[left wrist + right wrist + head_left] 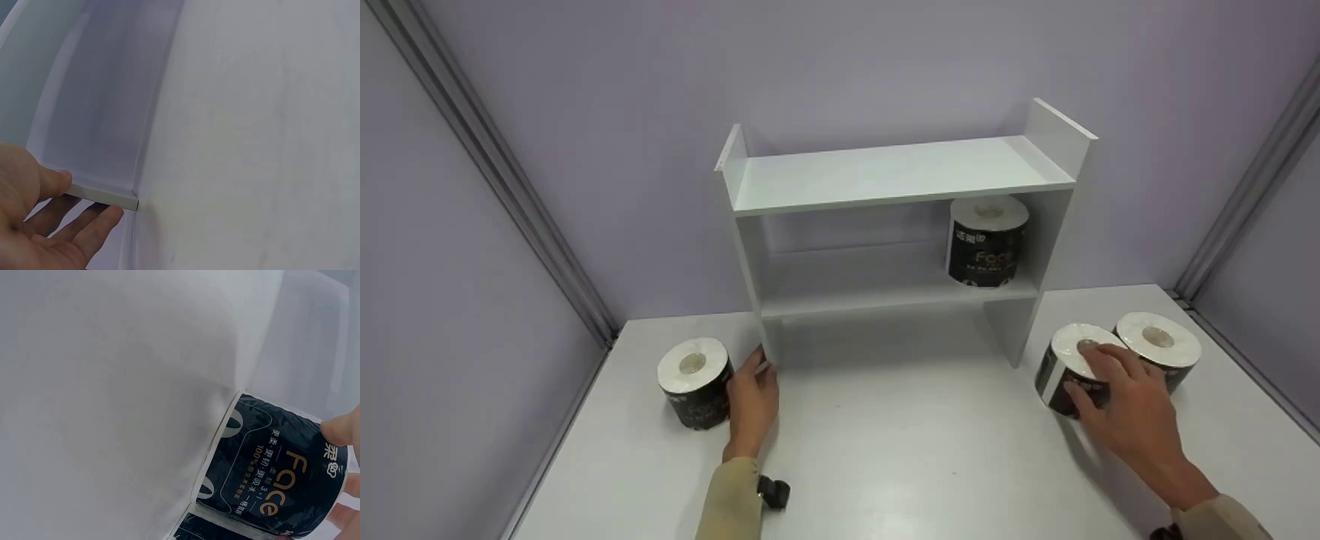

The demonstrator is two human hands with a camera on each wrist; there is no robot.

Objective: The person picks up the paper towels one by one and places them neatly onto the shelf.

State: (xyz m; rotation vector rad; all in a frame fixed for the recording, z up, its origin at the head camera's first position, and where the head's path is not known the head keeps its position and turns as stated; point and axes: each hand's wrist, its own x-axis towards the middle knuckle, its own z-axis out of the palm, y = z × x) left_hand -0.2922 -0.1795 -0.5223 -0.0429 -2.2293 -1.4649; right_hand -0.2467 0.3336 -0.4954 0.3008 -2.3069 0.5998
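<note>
My left hand (753, 399) pinches the lower left side panel (107, 196) of a white two-tier shelf (877, 176), thumb on one face and fingers on the other. Just left of that hand, a toilet paper roll in a black wrapper (699, 401) stands upright on the table. On the right, my right hand (1140, 416) grips another black-wrapped toilet paper roll (270, 467) by its top, the thumb against its side. A further roll (1159, 339) stands right behind it, partly covered by the hand.
One more toilet paper roll (987, 244) stands at the right end of the shelf's middle board (847, 277). The shelf stands on a white table (885, 450) near the back wall (870, 60). Grey metal posts (502, 180) run up the corners on both sides.
</note>
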